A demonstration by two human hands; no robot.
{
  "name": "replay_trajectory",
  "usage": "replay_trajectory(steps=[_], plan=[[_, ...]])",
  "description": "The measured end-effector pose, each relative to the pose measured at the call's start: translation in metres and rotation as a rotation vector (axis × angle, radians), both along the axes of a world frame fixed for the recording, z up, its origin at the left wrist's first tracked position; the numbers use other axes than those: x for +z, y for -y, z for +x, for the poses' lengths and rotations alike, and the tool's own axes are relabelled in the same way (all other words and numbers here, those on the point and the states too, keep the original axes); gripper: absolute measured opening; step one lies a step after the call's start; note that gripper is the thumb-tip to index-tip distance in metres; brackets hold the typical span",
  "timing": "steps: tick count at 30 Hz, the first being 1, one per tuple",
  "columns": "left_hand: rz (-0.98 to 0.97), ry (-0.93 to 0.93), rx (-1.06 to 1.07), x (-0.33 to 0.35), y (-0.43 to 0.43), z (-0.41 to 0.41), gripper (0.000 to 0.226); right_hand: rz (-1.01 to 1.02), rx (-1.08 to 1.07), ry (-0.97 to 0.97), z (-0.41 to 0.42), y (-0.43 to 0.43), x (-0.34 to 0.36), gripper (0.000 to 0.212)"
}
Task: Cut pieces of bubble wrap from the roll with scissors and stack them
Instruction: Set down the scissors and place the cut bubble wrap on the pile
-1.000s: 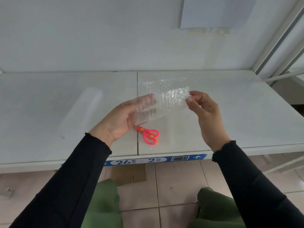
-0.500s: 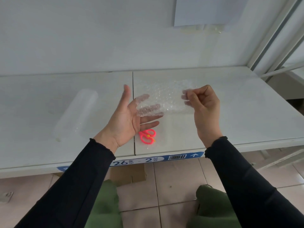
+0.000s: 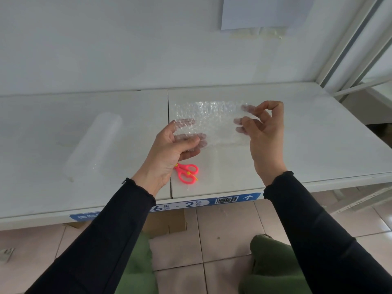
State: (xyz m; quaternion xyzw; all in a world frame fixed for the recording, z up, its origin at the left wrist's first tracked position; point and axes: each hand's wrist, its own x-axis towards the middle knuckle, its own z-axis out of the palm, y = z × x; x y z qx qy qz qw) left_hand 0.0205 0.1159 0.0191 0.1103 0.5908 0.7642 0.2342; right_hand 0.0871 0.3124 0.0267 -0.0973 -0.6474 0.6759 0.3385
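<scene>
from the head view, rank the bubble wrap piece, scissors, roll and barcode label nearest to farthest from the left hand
1. Bubble wrap piece: pinched in the left hand, stretched toward the right hand.
2. Scissors: on the table just below the hand.
3. Barcode label: on the table's front edge, to the right.
4. Roll: lying to the left; close to the label's distance, hard to separate.

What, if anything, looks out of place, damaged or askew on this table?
Nothing stands out. The left hand and right hand hold a cut bubble wrap piece spread above the table. The pink scissors lie near the front edge, and the roll rests to the left.
</scene>
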Motion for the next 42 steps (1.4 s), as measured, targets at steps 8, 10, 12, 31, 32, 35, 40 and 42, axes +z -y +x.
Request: replay_trajectory(steps=[8,10,12,31,32,35,40,42], plan=[[0.015,-0.002,0.109,-0.001,-0.011,-0.003,0.047,-0.224,0.316,0.238,0.007,-0.015,-0.011,0.023],[0.005,-0.024,0.109,-0.001,-0.016,0.0,0.058,-0.216,0.297,0.265,0.007,-0.015,-0.013,0.027],[-0.007,-0.063,0.113,-0.002,-0.021,0.002,0.08,-0.195,0.235,0.264,0.007,-0.019,-0.014,0.033],[-0.636,-0.425,-0.163,-0.039,-0.194,-0.068,0.066,0.434,-0.159,0.592,-0.037,-0.189,-0.056,0.039],[-0.672,-0.431,-0.177,-0.044,-0.203,-0.072,0.068,0.493,-0.158,0.624,-0.041,-0.197,-0.061,0.039],[-0.776,-0.487,-0.204,-0.058,-0.22,-0.082,0.072,0.646,-0.142,0.712,-0.051,-0.212,-0.076,0.039],[-0.911,-0.619,-0.182,-0.074,-0.234,-0.091,0.065,0.796,-0.128,0.813,-0.062,-0.226,-0.096,0.039],[-1.085,-0.751,-0.172,-0.074,-0.236,-0.093,0.061,0.861,-0.148,0.845,-0.064,-0.227,-0.098,0.039]])
